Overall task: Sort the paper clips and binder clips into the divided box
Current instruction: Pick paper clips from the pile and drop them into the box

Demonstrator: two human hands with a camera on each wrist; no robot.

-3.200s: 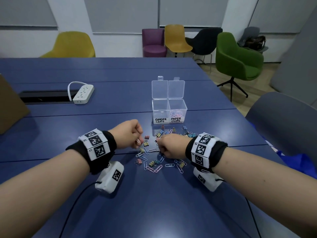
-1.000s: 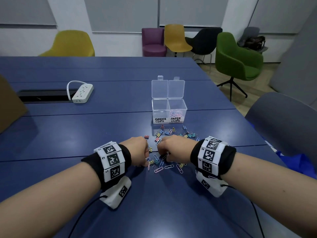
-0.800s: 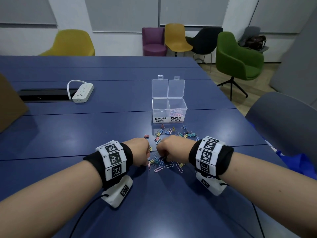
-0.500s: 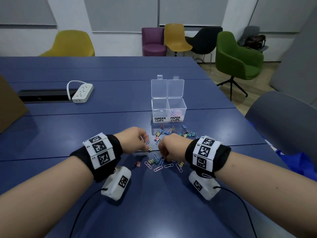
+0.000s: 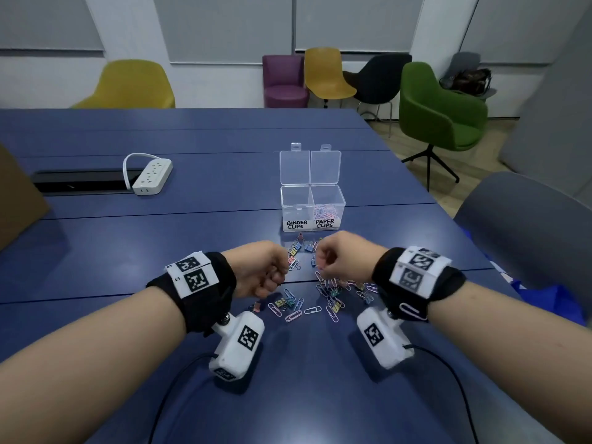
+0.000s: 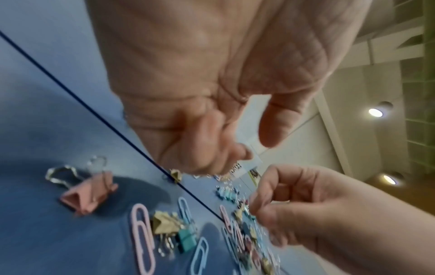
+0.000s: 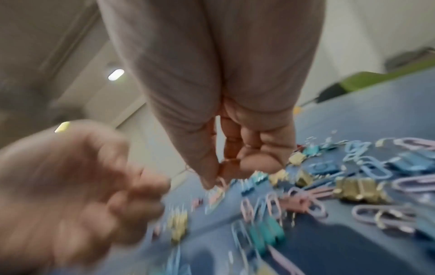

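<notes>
A clear divided box point(image 5: 343, 204) stands open; its left half is labelled BINDER CLIPS point(image 5: 296, 224), its right half PAPER CLIPS point(image 5: 325, 223) and holds several paper clips. In front of it lies a loose pile of pastel paper clips and binder clips point(image 5: 307, 304). My left hand point(image 5: 272, 270) hovers over the pile's left side with fingers curled into the palm round a paper clip that is mostly hidden. My right hand point(image 5: 322, 261) hangs over the pile's far side and pinches a pink paper clip point(image 7: 220, 181). A pink binder clip point(image 6: 89, 197) lies apart at the left.
A white power strip point(image 5: 152, 176) lies at the back left beside a black cable slot point(image 5: 80, 184). A brown cardboard box point(image 5: 16, 193) stands at the left edge. A grey chair point(image 5: 528, 225) stands by the table's right edge.
Both hands have come up off the pile. The right hand has moved forward toward the box; the left wrist has risen and shifted slightly right.
</notes>
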